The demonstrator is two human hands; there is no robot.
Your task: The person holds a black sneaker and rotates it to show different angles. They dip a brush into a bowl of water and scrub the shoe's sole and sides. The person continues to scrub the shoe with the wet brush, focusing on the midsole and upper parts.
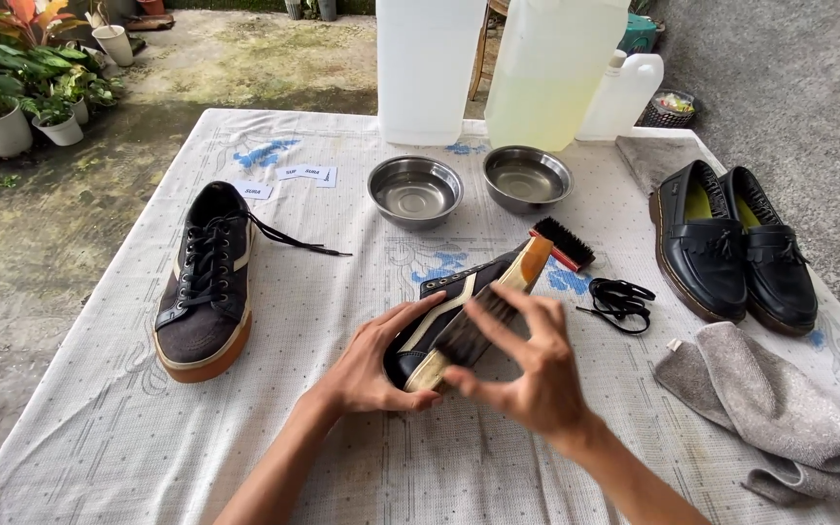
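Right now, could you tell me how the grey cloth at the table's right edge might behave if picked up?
The grey cloth lies crumpled in soft folds, so it would probably hang limp. It looks light for its size, and its fuzzy surface seems unlikely to slip.

dark sneaker [459, 292] with cream stripe lies tipped on its side on the cloth; a brush [478, 321], blurred, seemingly against it.

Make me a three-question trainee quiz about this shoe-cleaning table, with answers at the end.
1. True or false: the left hand steadies the sneaker being brushed.
2. What does the right hand hold? A) cloth B) brush C) bowl
3. How many steel bowls are on the table?

Key:
1. True.
2. B, a brush laid against the sneaker's side.
3. Two, side by side in front of the jugs.
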